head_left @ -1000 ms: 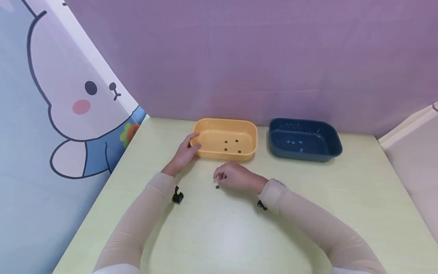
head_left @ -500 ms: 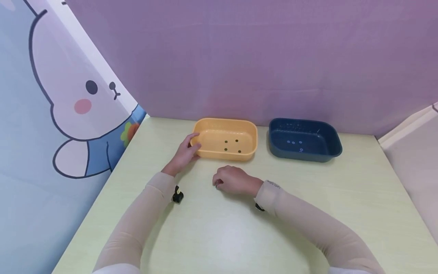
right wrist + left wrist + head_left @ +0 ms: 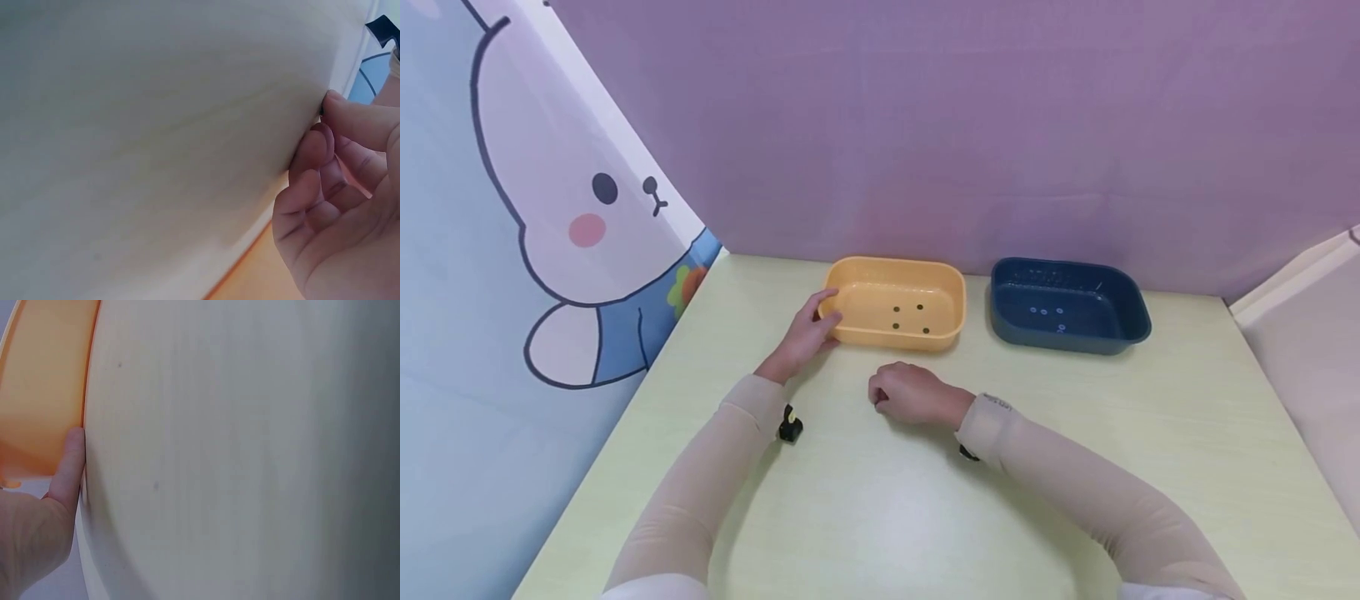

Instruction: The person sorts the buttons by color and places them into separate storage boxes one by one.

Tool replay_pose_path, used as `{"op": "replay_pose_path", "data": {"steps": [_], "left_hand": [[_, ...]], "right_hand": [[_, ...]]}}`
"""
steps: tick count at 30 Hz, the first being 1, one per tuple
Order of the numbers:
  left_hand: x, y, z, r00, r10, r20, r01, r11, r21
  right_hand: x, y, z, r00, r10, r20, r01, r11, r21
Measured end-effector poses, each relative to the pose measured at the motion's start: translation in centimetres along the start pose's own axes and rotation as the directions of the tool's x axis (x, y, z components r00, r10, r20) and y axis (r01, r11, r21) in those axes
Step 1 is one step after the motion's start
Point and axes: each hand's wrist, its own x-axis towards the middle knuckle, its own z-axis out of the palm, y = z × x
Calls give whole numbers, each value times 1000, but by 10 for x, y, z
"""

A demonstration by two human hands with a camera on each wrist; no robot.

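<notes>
A yellow plastic basin (image 3: 898, 338) stands at the back of the table, with several small dark discs (image 3: 897, 309) on its bottom. My left hand (image 3: 801, 340) holds its left end, fingers at the rim; the left wrist view shows a digit lying along the basin's outer wall (image 3: 44, 381). Just in front of the basin, my right hand (image 3: 916, 393) is down at the tabletop with curled fingers. In the right wrist view, a sliver of a small dark disc (image 3: 322, 111) shows at the thumb tip, pinched against the table side by the fingers. The head view hides this disc behind the hand.
Right of the yellow basin stands a dark blue basin (image 3: 1067, 340) with several small light-ringed discs (image 3: 1043, 312) inside. A purple cloth (image 3: 925, 133) rises behind both. A black wrist camera (image 3: 790, 425) sits at the left cuff.
My right hand has come down over the loose dark disc on the table and its fingers have closed in on it, covering it. The left hand stays on the yellow basin.
</notes>
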Motion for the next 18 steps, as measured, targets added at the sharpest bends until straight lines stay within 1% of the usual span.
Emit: {"op": "replay_pose_path", "data": {"steps": [5, 8, 14, 18], "left_hand": [[-1, 1, -1, 1000, 2, 4, -2, 1000, 7], [-2, 2, -1, 1000, 3, 4, -3, 1000, 9], [-3, 2, -2, 1000, 15, 11, -15, 1000, 10], [-5, 3, -2, 1000, 14, 12, -14, 1000, 9]], "right_hand": [[1, -3, 0, 999, 34, 14, -34, 999, 3], [1, -4, -1, 999, 30, 17, -30, 999, 11], [-2, -6, -2, 1000, -6, 10, 5, 1000, 20], [-3, -4, -5, 1000, -9, -9, 9, 998, 62]]}}
